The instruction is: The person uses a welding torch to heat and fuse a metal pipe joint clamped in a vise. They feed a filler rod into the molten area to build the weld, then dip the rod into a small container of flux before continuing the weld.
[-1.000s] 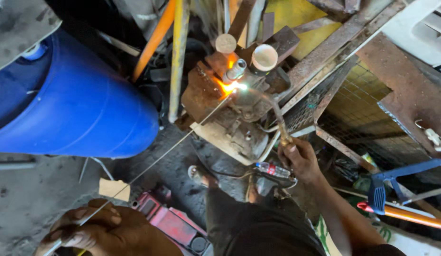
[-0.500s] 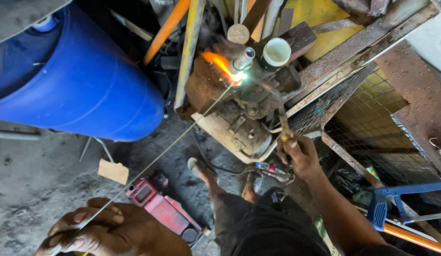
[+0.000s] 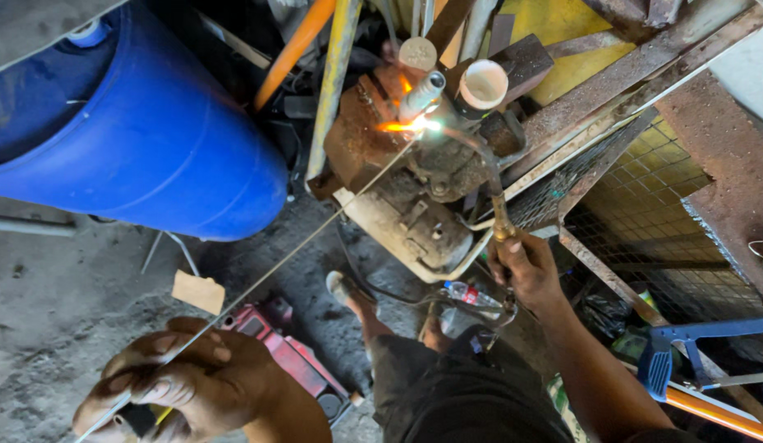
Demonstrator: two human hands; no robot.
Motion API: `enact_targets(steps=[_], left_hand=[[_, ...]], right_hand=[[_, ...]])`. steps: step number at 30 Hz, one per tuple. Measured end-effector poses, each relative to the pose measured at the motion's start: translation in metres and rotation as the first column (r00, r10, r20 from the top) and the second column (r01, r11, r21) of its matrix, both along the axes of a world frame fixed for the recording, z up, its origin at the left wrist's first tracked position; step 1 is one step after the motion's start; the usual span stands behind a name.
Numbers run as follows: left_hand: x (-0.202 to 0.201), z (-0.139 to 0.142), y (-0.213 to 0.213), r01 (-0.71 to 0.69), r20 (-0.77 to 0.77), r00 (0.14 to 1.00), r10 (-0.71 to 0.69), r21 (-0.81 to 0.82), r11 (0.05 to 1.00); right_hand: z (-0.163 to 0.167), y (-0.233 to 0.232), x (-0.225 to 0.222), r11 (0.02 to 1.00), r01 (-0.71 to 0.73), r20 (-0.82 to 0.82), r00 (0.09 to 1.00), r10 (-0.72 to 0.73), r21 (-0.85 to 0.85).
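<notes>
While the flame burns orange and white at the torch tip, my right hand is wrapped tight round the brass handle of the torch, whose thin curved neck arches up from my fist to the work. My left hand, low at the near edge of the view, has its fingers curled and pinched on the near end of a long thin filler rod, which runs slantwise up from that hand so that its far tip sits right at the bright spot, touching or just short of it; I cannot tell which through the glare. The flame plays on a rusty brown metal housing, just beside a short silvery pipe stub and a white-rimmed round opening. Below the housing lies a grimy pale engine casing. To the left, a big blue plastic drum lies on its side, close to the work. On the dirt floor near my left hand rests a red jack, and between my two hands are my knee in dark shorts and my foot. A rusty wire mesh frame stands at the right.
</notes>
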State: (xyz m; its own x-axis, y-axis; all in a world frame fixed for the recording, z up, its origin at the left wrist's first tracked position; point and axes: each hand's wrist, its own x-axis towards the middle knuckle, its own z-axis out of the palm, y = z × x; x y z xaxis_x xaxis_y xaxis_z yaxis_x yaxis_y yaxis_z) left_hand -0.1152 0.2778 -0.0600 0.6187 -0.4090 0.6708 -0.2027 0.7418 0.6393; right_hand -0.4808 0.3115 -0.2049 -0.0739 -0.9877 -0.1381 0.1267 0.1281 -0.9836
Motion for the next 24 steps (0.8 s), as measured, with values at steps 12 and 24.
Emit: enact_targets(steps=[12,24], left_hand=[[-0.009,0.012,-0.011,0.01,0.061,0.998,-0.009,-0.011,1.0],[0.031,-0.003,-0.003,0.02,0.041,0.999,-0.022,0.057,0.998]], right_hand=[[0.017,0.0,0.002,1.0,-0.006,-0.07,0.998,0.005,-0.011],[0.016,-0.002,0.0,0.998,-0.052,-0.059,0.997,0.051,-0.023]])
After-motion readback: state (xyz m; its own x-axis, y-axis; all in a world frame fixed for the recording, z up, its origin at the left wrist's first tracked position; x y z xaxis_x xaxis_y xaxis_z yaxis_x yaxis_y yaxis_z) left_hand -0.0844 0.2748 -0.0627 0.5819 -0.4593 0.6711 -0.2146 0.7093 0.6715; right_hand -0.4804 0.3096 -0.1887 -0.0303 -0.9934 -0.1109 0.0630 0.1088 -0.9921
